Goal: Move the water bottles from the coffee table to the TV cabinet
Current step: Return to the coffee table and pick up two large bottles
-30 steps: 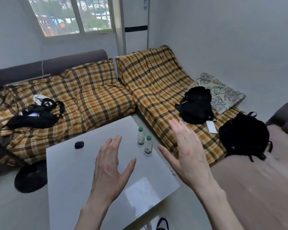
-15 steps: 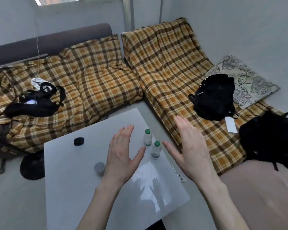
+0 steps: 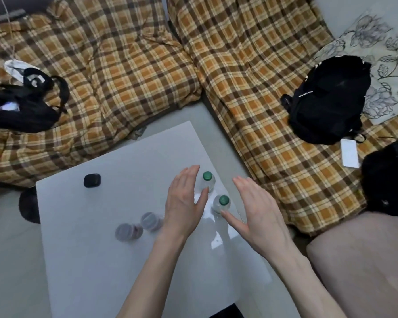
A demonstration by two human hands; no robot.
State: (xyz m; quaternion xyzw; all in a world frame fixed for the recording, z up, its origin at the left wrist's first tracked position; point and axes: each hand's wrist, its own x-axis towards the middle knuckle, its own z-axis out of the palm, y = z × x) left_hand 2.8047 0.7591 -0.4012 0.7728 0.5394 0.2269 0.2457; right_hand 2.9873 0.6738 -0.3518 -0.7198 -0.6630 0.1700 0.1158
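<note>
Two small clear water bottles with green caps stand upright near the right edge of the white coffee table (image 3: 97, 267). The far bottle (image 3: 208, 180) sits just past my left hand (image 3: 184, 203), whose thumb overlaps its lower part. The near bottle (image 3: 222, 204) stands between both hands, with the thumb of my right hand (image 3: 255, 210) at its base. Both hands are open, fingers stretched, holding nothing. The TV cabinet is not in view.
On the table lie a small black case (image 3: 92, 180) and two round lidded jars (image 3: 136, 227). A plaid-covered corner sofa (image 3: 129, 72) wraps the table's far sides, with black bags (image 3: 329, 99) and a white card (image 3: 349, 152) on it. A beige seat (image 3: 363, 260) is at the right.
My view has tipped down and closer to the table. Both hands have moved forward and lower, now flanking the two bottles. A second jar has come into sight.
</note>
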